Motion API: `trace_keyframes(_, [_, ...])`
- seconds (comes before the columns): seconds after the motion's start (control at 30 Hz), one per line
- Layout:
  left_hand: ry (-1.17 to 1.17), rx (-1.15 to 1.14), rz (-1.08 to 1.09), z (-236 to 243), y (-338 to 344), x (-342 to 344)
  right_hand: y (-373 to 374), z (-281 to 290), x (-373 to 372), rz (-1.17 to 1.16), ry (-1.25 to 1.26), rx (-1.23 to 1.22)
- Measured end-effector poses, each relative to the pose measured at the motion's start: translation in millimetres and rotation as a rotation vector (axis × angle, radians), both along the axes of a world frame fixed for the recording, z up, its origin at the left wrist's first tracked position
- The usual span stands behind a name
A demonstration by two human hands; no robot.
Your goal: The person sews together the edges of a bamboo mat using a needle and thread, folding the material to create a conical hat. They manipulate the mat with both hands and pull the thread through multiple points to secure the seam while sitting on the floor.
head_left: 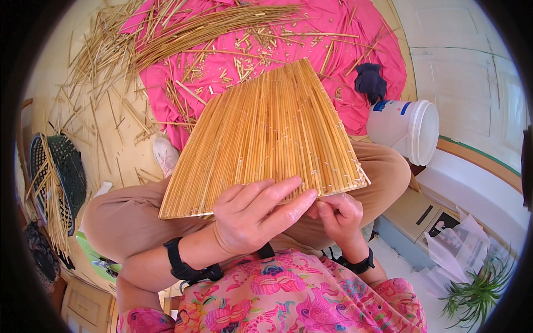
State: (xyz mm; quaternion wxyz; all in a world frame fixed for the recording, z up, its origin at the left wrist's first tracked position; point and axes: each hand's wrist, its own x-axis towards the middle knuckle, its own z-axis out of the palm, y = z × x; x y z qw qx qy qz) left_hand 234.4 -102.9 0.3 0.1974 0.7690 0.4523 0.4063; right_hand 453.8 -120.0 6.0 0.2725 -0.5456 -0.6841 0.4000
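A fan-shaped mat of yellow straw stalks [272,133], stitched across with pale thread, lies tilted over my lap, its wide edge toward me. My left hand [261,213] holds that near edge, the long fingers laid over the top and the thumb hidden, apparently underneath. Just below the edge's right part, my right hand [340,216] is closed, thumb and forefinger pinched together near the left fingertips. Whatever sits in that pinch is too small or hidden to make out.
Ahead, a pink cloth [222,72] carries a bundle of long stalks [216,28] and many short cut pieces. A white bucket [397,130] lies on its side at right, near a dark cloth [370,82]. At left is a dark basket [69,172]; a spiky plant [474,294] stands lower right.
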Motion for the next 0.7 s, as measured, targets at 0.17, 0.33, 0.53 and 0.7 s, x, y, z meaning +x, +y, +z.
trace_keyframes(0.17, [0.002, -0.007, 0.000, 0, -1, 1, -7, 1, -1, -0.016, -0.003, -0.046])
trace_keyframes(0.33, [-0.007, -0.008, 0.005, 0, -1, 2, -13, 3, -8, -0.078, 0.044, -0.072])
trace_keyframes(0.53, [-0.004, 0.041, 0.010, -4, 0, 5, -8, 12, -6, -0.040, -0.063, 0.028])
trace_keyframes(0.7, [0.002, 0.043, 0.001, -2, 0, 5, -6, 16, -4, -0.018, -0.080, 0.024])
